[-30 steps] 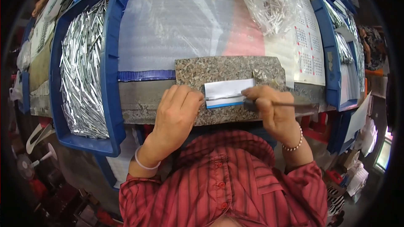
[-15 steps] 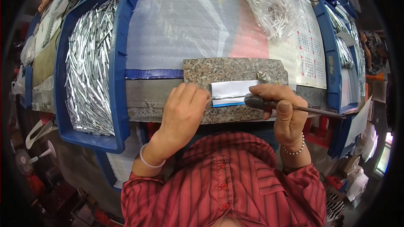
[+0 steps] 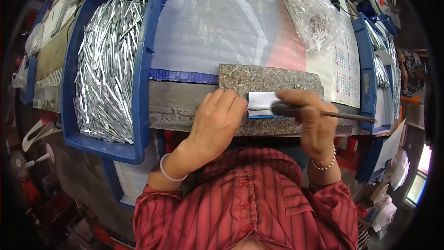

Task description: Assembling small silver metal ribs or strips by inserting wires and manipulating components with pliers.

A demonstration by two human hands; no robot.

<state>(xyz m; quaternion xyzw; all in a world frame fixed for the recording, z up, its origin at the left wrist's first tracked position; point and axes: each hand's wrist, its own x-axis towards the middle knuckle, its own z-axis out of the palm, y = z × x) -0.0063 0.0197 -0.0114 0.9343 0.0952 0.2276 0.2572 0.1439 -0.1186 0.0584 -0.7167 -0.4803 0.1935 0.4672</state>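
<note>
The fingertips of my left hand (image 3: 221, 115) are closed on one end of a thin metal strip (image 3: 255, 108) at the left edge of a small white pad with a blue edge (image 3: 263, 97). This pad lies on a speckled granite slab (image 3: 268, 78). My right hand (image 3: 318, 122), partly blurred, grips a tool with a dark, rounded handle (image 3: 283, 109) and a long thin shaft pointing right. The handle end is over the pad and hides the strip's right part. Whether it touches the strip I cannot tell.
A deep blue bin (image 3: 141, 88) full of silvery metal strips (image 3: 108, 65) stands at the left. A clear bag of thin white pieces (image 3: 319, 23) lies at the back right. Further right are blue trays (image 3: 365, 65) with more strips. A plastic-covered sheet (image 3: 212, 23) covers the table beyond the slab.
The view has shifted, so the table and bin appear further right. My right hand has moved against the pad and is now blurred, with the tool's handle still over it. My left hand keeps its hold.
</note>
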